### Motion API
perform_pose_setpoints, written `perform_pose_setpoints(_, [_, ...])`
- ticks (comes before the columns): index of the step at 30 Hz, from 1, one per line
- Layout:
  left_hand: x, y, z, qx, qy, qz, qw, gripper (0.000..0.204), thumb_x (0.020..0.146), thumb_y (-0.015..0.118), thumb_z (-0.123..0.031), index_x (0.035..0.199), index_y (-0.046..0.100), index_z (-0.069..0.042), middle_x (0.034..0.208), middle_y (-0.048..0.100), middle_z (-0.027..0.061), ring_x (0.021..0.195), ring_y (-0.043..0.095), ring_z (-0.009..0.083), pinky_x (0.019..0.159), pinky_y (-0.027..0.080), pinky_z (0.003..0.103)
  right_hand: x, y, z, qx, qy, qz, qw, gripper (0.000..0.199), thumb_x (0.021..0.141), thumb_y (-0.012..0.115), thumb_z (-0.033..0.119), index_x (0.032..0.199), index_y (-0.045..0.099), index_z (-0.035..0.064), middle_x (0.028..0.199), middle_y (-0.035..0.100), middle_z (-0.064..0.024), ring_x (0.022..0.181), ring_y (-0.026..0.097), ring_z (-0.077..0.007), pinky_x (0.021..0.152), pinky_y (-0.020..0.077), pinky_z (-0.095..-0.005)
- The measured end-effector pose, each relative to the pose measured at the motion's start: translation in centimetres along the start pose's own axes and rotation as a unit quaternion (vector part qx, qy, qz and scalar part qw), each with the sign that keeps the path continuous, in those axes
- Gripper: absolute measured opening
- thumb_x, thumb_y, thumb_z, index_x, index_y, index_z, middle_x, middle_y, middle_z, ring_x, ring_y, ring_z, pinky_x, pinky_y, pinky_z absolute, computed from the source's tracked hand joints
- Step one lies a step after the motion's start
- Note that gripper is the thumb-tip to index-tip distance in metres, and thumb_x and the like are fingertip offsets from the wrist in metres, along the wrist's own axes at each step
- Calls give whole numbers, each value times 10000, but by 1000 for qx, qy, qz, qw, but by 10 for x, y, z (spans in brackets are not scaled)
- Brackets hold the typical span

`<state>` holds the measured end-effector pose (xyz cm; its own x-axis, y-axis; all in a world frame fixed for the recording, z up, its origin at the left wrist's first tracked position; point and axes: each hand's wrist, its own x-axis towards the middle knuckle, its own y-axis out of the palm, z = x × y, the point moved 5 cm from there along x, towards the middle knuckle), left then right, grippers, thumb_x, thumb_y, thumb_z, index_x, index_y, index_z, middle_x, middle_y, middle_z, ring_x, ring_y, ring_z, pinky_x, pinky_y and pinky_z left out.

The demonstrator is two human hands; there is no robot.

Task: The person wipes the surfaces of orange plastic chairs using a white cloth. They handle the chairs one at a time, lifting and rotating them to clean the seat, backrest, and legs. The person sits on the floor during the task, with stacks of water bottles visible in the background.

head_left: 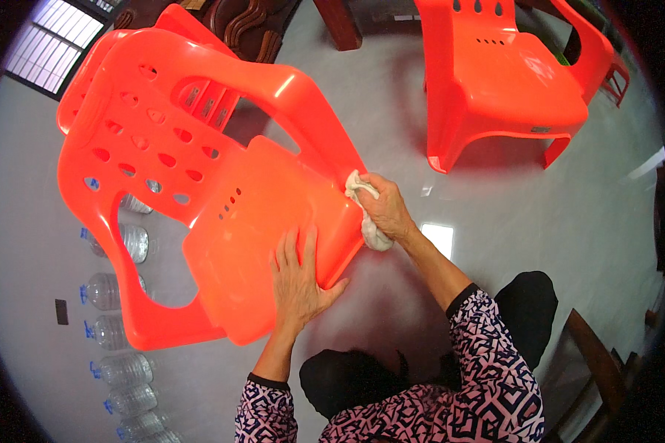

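A bright orange-red plastic armchair [251,214] stands before me, its backrest pierced with drop-shaped holes and turned to the far left. My left hand [298,284] lies spread on the seat near its front edge and grips nothing. In my right hand [384,210] is a bunched white cloth [374,235], pressed against the chair's right front corner, below the armrest. Part of the cloth is hidden under my fingers.
Another orange-red plastic armchair [513,88] stands at the far right. Several large clear water bottles [125,369] with blue caps line the left wall. Carved dark wooden furniture [247,26] is at the back; a brown wooden piece [598,358] is at the lower right.
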<state>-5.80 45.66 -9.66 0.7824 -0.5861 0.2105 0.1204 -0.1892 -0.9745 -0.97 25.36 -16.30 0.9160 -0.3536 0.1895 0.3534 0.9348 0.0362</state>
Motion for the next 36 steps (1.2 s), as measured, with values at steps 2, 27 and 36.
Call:
perform_pose_setpoints(2, [1, 3, -1, -6, 0, 6, 1000, 1032, 628, 771, -506, 1451, 323, -72, 1400, 332, 248, 1277, 344, 421, 1043, 303, 529, 2, 2, 24, 18, -40, -27, 999, 305, 854, 620, 78, 1137, 564, -21, 947, 606, -73, 904, 579, -123, 794, 475, -262])
perform_pose_setpoints(27, [3, -11, -14, -32, -16, 27, 999, 1013, 636, 773, -513, 1446, 334, -91, 1420, 343, 217, 1322, 314, 398, 1040, 279, 600, 36, -10, 7, 186, 48, 4, 981, 326, 1006, 450, 225, 1243, 506, 9, 985, 610, -37, 868, 586, -100, 795, 489, -261])
perform_pose_setpoints(36, [-5, -14, -6, -31, -18, 18, 999, 1004, 632, 771, -528, 1430, 351, -87, 1395, 364, 217, 1302, 332, 398, 1041, 282, 590, 99, 1, 148, 243, -62, 133, 959, 431, 985, 493, 325, 1277, 496, 8, 1053, 621, -34, 932, 588, -95, 824, 484, -264])
